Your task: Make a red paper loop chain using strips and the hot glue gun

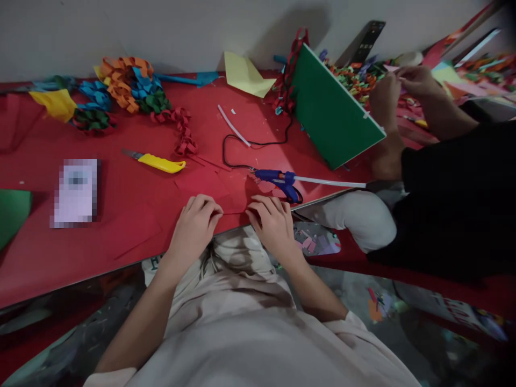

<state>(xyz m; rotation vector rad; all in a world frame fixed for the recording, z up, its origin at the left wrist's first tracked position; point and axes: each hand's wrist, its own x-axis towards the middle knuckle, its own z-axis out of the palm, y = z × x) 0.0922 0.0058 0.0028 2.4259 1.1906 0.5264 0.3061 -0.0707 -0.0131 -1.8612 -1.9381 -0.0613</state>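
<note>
At the table's front edge, my left hand (196,221) and my right hand (274,221) are closed in pinches, a little apart. Between their fingertips stretches a piece of red paper (234,207), hard to tell from the red table (100,242). Just beyond my right hand lies a blue glue gun (278,177) with a clear glue stick in its back. A yellow cutter knife (161,163) rests beyond my left hand, its blade pointing left. More red paper (201,183) lies flat between the knife and my hands.
Coloured paper chains (127,86) and yellow paper (245,74) line the back. A green board (332,107) leans at the right, beside another person's hands (403,86). A black cable (258,143) crosses the middle; a phone (76,191) lies left.
</note>
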